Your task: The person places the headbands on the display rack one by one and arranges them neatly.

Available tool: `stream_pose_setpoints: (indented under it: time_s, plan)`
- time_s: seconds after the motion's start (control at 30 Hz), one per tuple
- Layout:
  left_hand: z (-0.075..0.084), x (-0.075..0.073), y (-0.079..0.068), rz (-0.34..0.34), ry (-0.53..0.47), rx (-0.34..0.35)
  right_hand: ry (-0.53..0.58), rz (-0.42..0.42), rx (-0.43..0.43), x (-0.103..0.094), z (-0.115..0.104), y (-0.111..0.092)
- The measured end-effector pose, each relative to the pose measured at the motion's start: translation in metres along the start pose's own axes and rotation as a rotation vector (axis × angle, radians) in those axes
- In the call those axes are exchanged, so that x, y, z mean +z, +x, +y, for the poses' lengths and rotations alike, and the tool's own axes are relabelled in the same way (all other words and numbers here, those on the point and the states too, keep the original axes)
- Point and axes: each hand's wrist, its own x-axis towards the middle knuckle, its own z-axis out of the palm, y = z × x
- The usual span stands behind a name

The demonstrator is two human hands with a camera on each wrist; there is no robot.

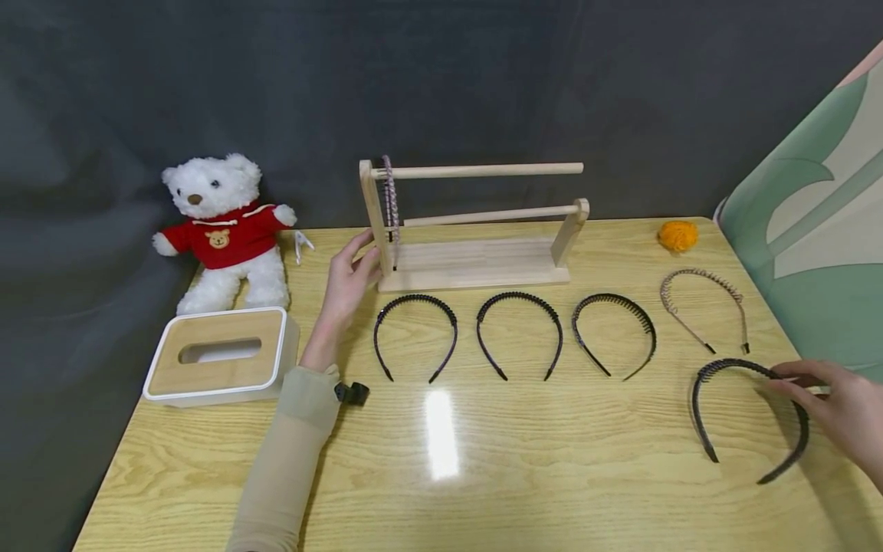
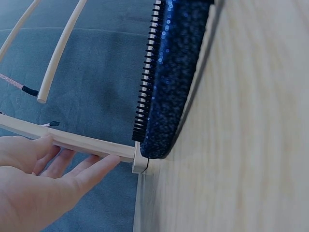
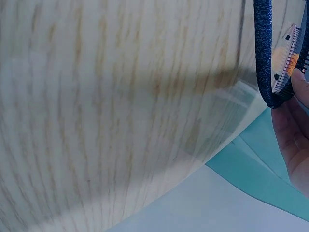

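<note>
At the left upright of a wooden rack (image 1: 476, 264), my left hand (image 1: 348, 280) touches the post with fairly straight fingers, seen also in the left wrist view. A pinkish braided headband (image 1: 391, 192) hangs over the rack's bars at that end. Over the table's right side, my right hand (image 1: 843, 406) pinches a dark toothed headband (image 1: 698, 406) by its upper right curve. Glittery dark blue covering shows on the held headband (image 3: 263, 43) in the right wrist view. A dark headband (image 2: 176, 72) looms large in the left wrist view.
Three dark headbands, left (image 1: 417, 297), middle (image 1: 519, 296) and right (image 1: 648, 322), lie before the rack. A beige headband (image 1: 743, 310) and an orange fuzzy ball (image 1: 678, 236) are at right. Left stand a white teddy bear (image 1: 234, 245) and a tissue box (image 1: 155, 368).
</note>
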Motion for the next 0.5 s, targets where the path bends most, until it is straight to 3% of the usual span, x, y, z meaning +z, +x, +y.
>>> stream_pose_setpoints:
  time_s: [0.27, 0.5]
  plan:
    - [-0.0016, -0.0003, 0.0005, -0.006, -0.015, -0.003, 0.074, -0.015, 0.060, -0.0009, -0.0020, 0.0006]
    - [-0.0008, -0.0002, 0.0003, -0.001, -0.014, -0.002, 0.108, -0.013, 0.062, -0.0025, -0.0068, 0.0008]
